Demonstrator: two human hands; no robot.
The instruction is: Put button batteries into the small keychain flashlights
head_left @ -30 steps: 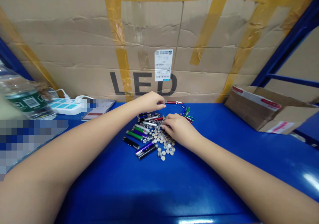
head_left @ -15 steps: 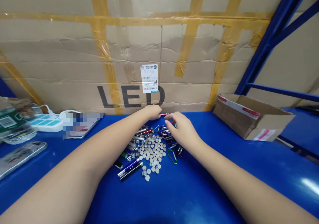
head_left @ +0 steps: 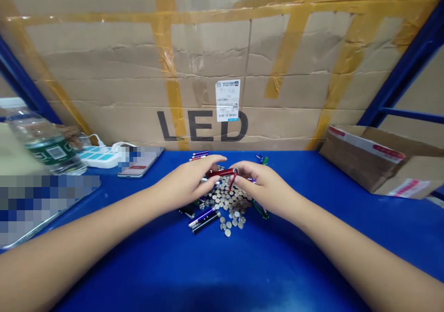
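Observation:
My left hand (head_left: 183, 183) and my right hand (head_left: 263, 188) meet above a loose pile, both gripping a slim red metal pocket torch (head_left: 222, 173). A small red clip (head_left: 232, 181) hangs from the torch's end by my right fingers. Below my hands lies a heap of silver button cells (head_left: 231, 205). Pen-shaped purple and black torches (head_left: 204, 219) lie near my left wrist, partly hidden. A green carabiner (head_left: 261, 209) pokes out under my right hand.
All this lies on a blue table (head_left: 215, 265). At the far left are a plastic water bottle (head_left: 45, 138), a power strip (head_left: 99, 157) and a phone (head_left: 140, 162). An open cardboard box (head_left: 378, 164) stands at right, before a large taped carton (head_left: 208, 62).
The red torch has risen from the table's far side into both hands. My hands have come together over the button cells, and the view has shifted slightly.

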